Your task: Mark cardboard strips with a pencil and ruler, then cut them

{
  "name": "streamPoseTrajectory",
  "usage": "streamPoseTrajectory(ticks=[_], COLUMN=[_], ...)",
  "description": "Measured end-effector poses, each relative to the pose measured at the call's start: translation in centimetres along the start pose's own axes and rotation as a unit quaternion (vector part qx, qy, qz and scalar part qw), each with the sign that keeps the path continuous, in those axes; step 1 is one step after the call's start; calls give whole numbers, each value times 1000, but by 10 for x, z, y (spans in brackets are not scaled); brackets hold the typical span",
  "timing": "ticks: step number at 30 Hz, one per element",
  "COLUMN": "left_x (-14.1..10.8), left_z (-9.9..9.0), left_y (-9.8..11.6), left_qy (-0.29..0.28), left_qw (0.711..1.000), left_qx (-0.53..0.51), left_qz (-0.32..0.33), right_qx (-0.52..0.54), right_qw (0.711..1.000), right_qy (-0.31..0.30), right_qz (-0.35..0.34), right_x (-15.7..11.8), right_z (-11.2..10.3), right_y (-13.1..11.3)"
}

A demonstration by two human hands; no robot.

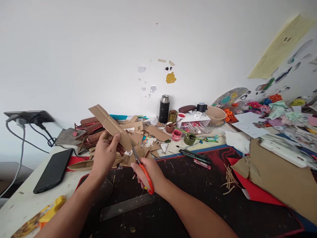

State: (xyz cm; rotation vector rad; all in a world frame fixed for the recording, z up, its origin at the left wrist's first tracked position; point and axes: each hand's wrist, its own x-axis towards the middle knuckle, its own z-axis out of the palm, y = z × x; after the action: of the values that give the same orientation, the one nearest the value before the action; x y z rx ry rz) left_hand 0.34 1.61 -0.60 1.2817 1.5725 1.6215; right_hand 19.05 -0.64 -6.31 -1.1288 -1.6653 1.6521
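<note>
My left hand (108, 148) grips a long strip of brown cardboard (106, 121), thumb on top and fingers beneath. The strip slants from upper left down toward the scissors. Orange-handled scissors (148, 177) are in my right hand (151, 172), which is closed around the handles. Their metal blades meet the strip's lower right end; whether they are cutting into it, I cannot tell. Behind both hands lies a heap of cardboard scraps (156, 133). A clear ruler (128, 206) rests on the dark mat (198, 198) below my right hand.
A phone (53, 170) lies at the left, near a yellow tool (52, 210). Behind the scraps stand a black flask (164, 110) and open paint jars (189, 138). A utility knife (194, 156) lies on the mat's back edge. Large cardboard (279, 178) covers the right side.
</note>
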Motion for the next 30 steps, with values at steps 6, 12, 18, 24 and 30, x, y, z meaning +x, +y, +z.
streamPoseTrajectory(ticks=[6,12,18,24,30], left_x=[0,1,2,2,2], left_z=[1,1,-2,-7,-10], left_y=[-2,-1,3,7,9], left_qy=[1,-3,-2,1,-6], left_qw=[1000,1000,1000,1000,1000], left_qx=[-7,-7,-2,18,30], left_qz=[-6,-7,-2,-2,-2], right_qx=[-26,27,51,31,15], right_qw=[1000,1000,998,998,997], right_qy=[13,-9,-34,-47,-58], right_qz=[-12,-6,-10,-40,-47], right_x=[2,3,3,4,-2], right_z=[2,0,-5,-11,-14], right_y=[1,5,4,2,-5])
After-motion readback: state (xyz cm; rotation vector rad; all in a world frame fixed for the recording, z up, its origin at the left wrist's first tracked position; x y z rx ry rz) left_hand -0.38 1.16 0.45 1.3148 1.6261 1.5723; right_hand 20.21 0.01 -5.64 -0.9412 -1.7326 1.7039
